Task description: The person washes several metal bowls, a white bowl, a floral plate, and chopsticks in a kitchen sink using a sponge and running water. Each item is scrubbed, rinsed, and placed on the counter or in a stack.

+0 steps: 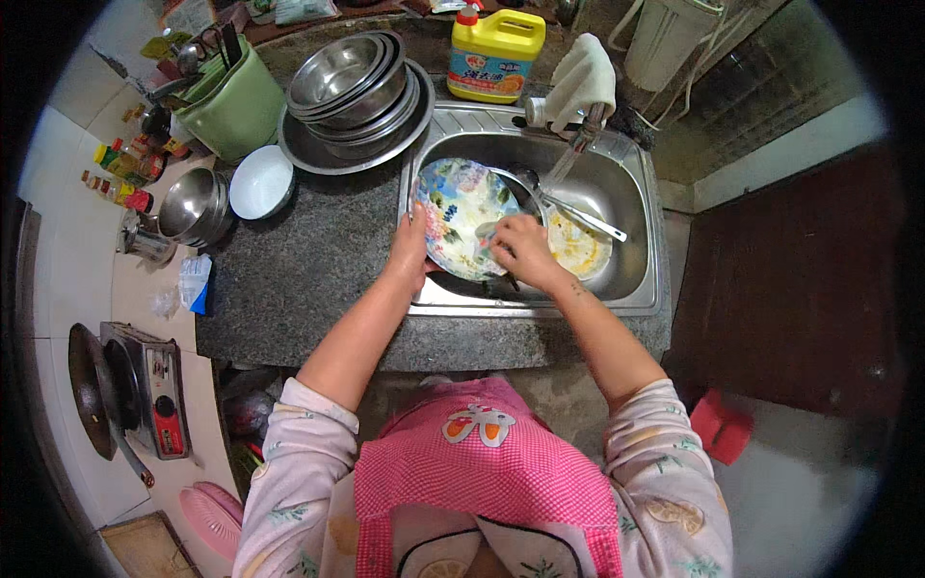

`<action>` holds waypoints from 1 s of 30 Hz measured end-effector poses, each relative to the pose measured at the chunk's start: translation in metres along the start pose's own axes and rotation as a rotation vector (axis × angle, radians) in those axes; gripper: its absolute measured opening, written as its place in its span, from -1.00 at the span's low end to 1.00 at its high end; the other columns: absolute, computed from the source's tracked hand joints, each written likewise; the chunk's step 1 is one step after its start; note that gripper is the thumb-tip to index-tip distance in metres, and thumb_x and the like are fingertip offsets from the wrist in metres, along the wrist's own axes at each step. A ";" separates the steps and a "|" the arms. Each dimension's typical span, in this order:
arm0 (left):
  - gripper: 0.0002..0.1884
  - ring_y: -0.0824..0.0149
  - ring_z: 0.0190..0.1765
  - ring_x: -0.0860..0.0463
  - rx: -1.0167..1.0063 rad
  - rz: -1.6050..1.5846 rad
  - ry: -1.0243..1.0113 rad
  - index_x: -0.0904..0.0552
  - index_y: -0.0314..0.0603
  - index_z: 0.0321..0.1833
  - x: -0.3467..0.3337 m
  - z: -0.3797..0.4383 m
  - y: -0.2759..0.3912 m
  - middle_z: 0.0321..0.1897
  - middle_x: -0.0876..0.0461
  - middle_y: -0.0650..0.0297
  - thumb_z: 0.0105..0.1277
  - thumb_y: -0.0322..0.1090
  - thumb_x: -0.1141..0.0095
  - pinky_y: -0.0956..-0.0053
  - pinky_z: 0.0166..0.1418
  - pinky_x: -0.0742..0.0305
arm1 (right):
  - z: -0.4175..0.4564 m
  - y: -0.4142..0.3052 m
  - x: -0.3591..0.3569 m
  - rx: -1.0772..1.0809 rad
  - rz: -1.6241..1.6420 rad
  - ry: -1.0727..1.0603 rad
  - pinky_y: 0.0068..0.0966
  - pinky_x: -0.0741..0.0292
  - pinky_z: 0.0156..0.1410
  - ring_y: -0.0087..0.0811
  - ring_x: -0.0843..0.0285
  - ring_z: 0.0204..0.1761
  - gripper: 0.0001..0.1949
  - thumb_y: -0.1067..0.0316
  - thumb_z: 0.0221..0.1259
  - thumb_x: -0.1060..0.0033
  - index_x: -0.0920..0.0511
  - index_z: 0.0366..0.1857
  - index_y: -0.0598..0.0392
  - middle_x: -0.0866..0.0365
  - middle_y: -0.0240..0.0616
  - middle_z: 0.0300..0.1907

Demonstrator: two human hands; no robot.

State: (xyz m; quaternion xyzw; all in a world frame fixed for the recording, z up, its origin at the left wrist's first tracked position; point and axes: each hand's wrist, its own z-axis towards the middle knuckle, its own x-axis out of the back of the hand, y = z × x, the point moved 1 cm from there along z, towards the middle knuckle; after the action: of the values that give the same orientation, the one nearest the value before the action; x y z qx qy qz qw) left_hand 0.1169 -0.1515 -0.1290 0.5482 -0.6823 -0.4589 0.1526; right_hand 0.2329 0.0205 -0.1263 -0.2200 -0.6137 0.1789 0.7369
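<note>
Over the left part of the steel sink (630,289), my left hand (412,246) grips a floral plate (462,209) by its left edge. My right hand (522,249) presses a thin, light-coloured cloth or sponge (484,242) against the plate's lower right face; the fingers partly hide it. Beneath and to the right lies a soiled pale plate (578,249) with yellow residue. A utensil with a light handle (589,218) leans across the sink beside a metal bowl rim. Water runs from the faucet (594,119), over which a white cloth (584,76) hangs.
Stacked steel bowls (343,72) stand left of the sink, near a white bowl (261,182) and more steel bowls (189,206). A yellow detergent jug (497,58) stands behind the sink. Farther left are a green utensil holder (235,101), bottles (119,162) and a portable stove (155,390).
</note>
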 end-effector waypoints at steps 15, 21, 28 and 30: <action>-0.23 0.21 0.21 -0.39 -0.448 -0.272 0.279 -0.07 -0.16 0.41 -0.037 0.000 -0.016 0.20 -0.34 0.12 0.07 -0.78 0.12 0.37 0.30 -0.27 | 0.003 0.011 -0.056 -0.770 2.270 0.442 -0.26 -0.34 0.26 -0.25 -0.34 0.21 -0.60 0.09 0.46 0.28 -0.30 0.21 0.09 -0.37 -0.18 0.21; -0.24 0.24 0.21 -0.40 -0.491 -0.245 0.370 -0.10 -0.15 0.40 -0.047 -0.003 -0.020 0.19 -0.35 0.15 0.08 -0.77 0.08 0.40 0.31 -0.25 | -0.016 -0.006 -0.053 -0.940 2.196 0.417 -0.22 -0.31 0.33 -0.27 -0.38 0.18 -0.65 0.48 0.32 0.04 -0.32 0.18 0.06 -0.44 -0.19 0.12; -0.23 0.25 0.20 -0.41 -0.441 -0.221 0.253 -0.12 -0.18 0.39 -0.051 -0.021 -0.014 0.19 -0.37 0.14 0.04 -0.78 0.07 0.39 0.30 -0.29 | -0.002 0.014 -0.074 -0.813 2.178 0.129 -0.31 -0.52 0.06 -0.31 -0.56 -0.05 -0.68 0.40 0.21 -0.20 -0.45 0.03 0.16 -0.58 -0.24 -0.09; -0.22 0.25 0.19 -0.42 -0.457 -0.100 0.241 -0.13 -0.18 0.39 -0.041 -0.018 -0.017 0.18 -0.39 0.14 0.02 -0.79 0.06 0.39 0.30 -0.30 | 0.005 0.020 -0.057 -0.863 2.028 0.046 -0.28 -0.57 -0.06 -0.29 -0.60 -0.14 -0.72 0.41 0.17 -0.24 -0.50 -0.04 0.16 -0.61 -0.25 -0.16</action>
State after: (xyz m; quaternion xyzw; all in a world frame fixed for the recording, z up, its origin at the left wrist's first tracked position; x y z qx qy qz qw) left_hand 0.1548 -0.1235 -0.1211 0.5833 -0.5097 -0.5396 0.3297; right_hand 0.2171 0.0070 -0.1837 -0.8639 -0.1451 0.4671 0.1206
